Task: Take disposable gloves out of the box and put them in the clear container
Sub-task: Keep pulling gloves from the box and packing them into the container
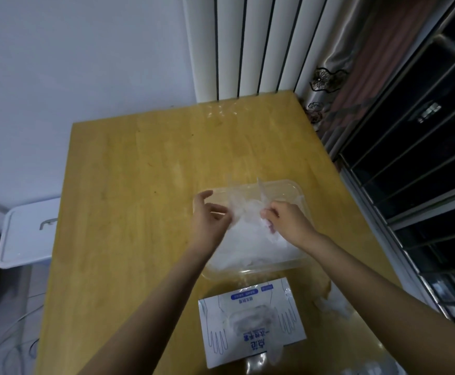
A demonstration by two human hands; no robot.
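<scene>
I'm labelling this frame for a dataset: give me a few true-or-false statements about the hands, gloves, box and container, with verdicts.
1. The left hand and the right hand both pinch a glove above the clear container. True.
2. The glove box lies farther from the person than the container. False: it lies nearer.
3. A pile of gloves already lies in the container. True.
4. The container sits on a white bin lid. False: it sits on the wooden table.

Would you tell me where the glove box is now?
In the head view, the glove box lies on the wooden table, bottom centre, just nearer the person than the clear container.
</scene>
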